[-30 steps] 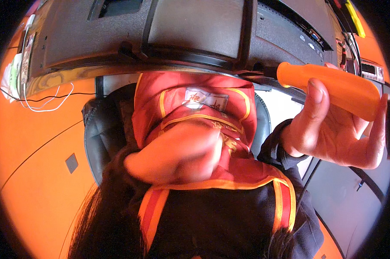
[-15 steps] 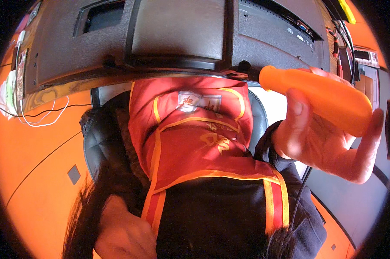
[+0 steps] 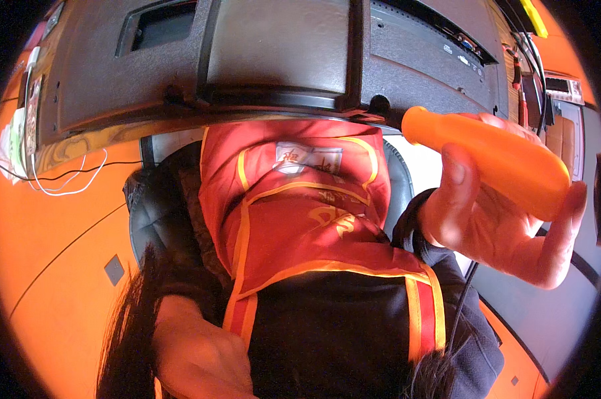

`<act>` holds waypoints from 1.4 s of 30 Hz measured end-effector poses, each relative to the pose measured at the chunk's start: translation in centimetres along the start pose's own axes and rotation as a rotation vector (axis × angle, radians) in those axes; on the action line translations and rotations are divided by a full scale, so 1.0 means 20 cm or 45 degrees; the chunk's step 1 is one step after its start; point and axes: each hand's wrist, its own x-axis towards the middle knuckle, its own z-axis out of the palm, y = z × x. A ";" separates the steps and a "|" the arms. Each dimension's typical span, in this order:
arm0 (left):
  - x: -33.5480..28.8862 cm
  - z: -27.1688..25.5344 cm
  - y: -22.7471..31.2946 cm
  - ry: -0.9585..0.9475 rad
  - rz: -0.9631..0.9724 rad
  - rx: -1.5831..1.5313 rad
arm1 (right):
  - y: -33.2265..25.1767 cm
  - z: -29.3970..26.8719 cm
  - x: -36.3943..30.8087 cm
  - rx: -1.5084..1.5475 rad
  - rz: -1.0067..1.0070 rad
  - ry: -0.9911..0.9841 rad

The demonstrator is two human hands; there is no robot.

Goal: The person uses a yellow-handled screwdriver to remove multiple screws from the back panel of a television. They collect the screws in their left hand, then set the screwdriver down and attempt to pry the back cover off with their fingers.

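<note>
My right hand is closed around the fat orange handle of a screwdriver, with the thumb along its near side. The handle slants up and left toward the near edge of a dark monitor back. Its narrow collar is beside a round dark recess in that casing. Little of the shaft shows, and whether the tip touches anything I cannot tell. At the lower left, my left hand is held close to my chest, beside the apron strap. Its back faces up and its fingers are hidden.
The monitor lies back up on a wooden table. White and black cables hang off the left side. Red-handled pliers and more cables lie beyond its right end. My red apron fills the space below the table edge.
My right hand and the screwdriver have shifted slightly downward. My left hand has moved a little to the right, and the monitor sits nearly as before.
</note>
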 end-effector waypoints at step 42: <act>0.01 -0.04 0.00 -0.090 0.007 0.077 | -0.02 0.00 0.00 0.037 0.302 0.106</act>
